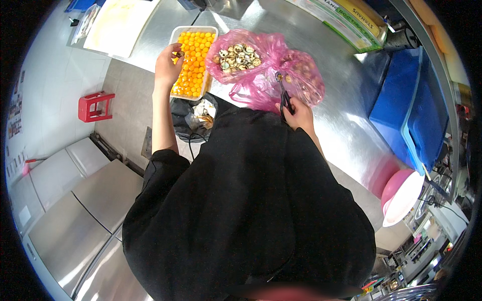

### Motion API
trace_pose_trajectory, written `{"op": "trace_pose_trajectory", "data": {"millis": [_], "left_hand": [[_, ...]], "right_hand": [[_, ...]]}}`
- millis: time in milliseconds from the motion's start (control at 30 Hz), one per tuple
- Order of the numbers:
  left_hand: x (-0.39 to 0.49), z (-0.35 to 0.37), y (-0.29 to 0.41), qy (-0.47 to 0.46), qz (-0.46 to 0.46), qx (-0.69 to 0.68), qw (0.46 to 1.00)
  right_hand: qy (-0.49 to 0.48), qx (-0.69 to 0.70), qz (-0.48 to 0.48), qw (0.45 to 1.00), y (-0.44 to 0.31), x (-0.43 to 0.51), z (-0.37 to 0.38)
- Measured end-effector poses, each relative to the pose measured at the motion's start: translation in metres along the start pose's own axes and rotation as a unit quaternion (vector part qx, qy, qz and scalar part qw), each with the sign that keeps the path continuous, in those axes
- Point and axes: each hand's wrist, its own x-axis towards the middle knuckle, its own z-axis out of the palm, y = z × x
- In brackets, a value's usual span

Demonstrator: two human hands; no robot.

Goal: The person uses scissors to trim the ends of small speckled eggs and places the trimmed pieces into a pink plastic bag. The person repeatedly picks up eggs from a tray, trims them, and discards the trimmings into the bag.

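My left hand (169, 64) holds a speckled quail egg or its shell (180, 54) over the left side of a rectangular plastic container (206, 81) packed with orange yolks. To the right, a pink plastic bag (226, 78) lies wide at its mouth, with speckled quail eggshells (241, 57) in it. A second pink bag (312, 71) with roundish things inside touches it on the right. My right hand (299, 114) grips black-handled scissors (284, 96) in front of the bags; a bit of something yellowish shows at their tip.
Below the yolk container stands a black-lined bin (180, 116) with scraps. A white cutting board (116, 28) is at the upper left of the steel table (339, 98). Boxes (350, 26), blue bins (399, 98) and a pink basin (401, 195) stand to the right. A red stool (90, 108) is on the floor.
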Motion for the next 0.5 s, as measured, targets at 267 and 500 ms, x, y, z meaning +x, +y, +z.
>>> {"op": "trace_pose_trajectory", "data": {"millis": [267,500], "left_hand": [[-0.023,0.036,0.096,-0.005,0.204,-0.024,0.979],[-0.051,0.079,0.136,-0.030,0.249,-0.099,0.963]], "right_hand": [[0.040,0.124,0.041,0.991,0.004,-0.004,0.004],[0.081,0.166,0.060,0.981,0.026,-0.008,0.002]]}}
